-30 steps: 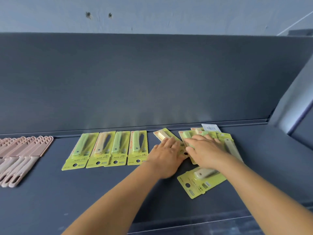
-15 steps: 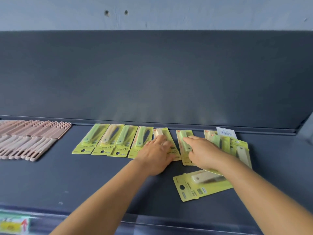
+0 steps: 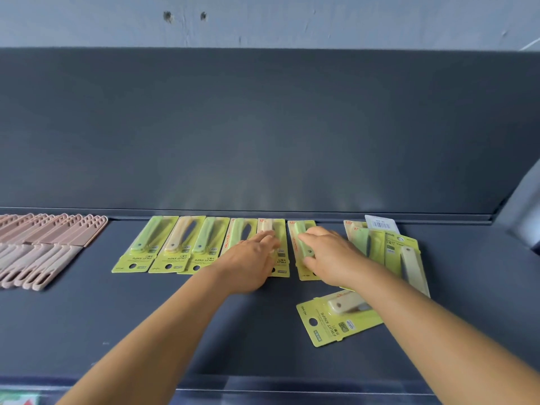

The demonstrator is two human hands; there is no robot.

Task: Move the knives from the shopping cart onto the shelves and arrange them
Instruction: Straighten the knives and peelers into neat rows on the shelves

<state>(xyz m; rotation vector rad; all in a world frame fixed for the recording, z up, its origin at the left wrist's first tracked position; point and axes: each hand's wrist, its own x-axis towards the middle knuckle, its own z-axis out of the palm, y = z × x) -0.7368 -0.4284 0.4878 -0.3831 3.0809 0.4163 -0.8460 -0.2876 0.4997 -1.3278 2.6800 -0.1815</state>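
Knives in yellow-green blister cards [image 3: 201, 244], laid flat in a row along the back of the dark shelf [image 3: 146, 331], cards side by side with hang-holes toward the near edge. Fifth card [image 3: 280, 249] under the left hand [image 3: 251, 258], fingers flat and extended, pressing down on it, nothing pinched. Sixth card [image 3: 301, 249] just beside it, a narrow gap between, with the right hand [image 3: 327, 258] on it, fingers curled over the green handle bubble, grip clamped on that card. Best done by sliding the sixth card left until its edge meets the fifth, keeping the left hand pressed flat so the row does not shift, and squaring the top edge against the back lip of the shelf. Then on to the loose heap [image 3: 388, 252] at the right, overlapping and crooked, one card [image 3: 380, 225] turned barcode-up, and the stray card [image 3: 336, 320] lying askew nearer the front edge. Pink utensils [image 3: 43, 249] in two rows at far left, well apart. Hard to count the heap: cards overlap and the right forearm covers part. Lower parts of the fourth and fifth cards hidden by the left hand. No shopping cart in view. Small print on the cards mostly unreadable beyond "FRUIT KNIFE".
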